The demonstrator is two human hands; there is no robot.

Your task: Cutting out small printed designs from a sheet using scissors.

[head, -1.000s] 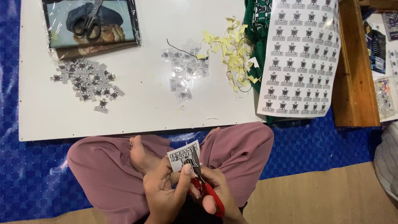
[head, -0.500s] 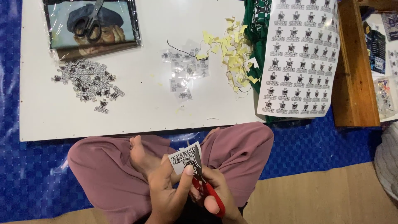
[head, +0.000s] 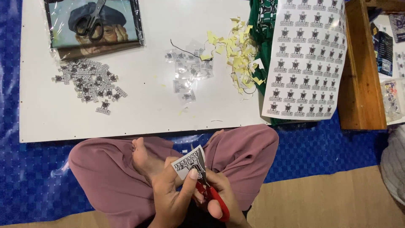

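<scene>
I sit cross-legged in pink trousers (head: pixel 249 147). My left hand (head: pixel 171 194) pinches a small white sticker piece (head: pixel 188 162) with black print, held over my lap. My right hand (head: pixel 221 196) grips red-handled scissors (head: pixel 213 198) whose blades reach up into the sticker piece. A bare foot (head: pixel 143 156) lies just left of the hands.
A white board (head: pixel 143 114) lies ahead with a pile of cut-out stickers (head: pixel 90 84), clear-backed pieces (head: pixel 187 69) and yellow paper scraps (head: pixel 236 55). Black scissors (head: pixel 90 21) rest on a wrapped picture (head: pixel 95 25). A printed sticker sheet (head: pixel 306 59) and a wooden ledge (head: pixel 360 67) lie right.
The sticker piece has turned slightly in my left hand while the scissors stay at it; both hands stay over my lap.
</scene>
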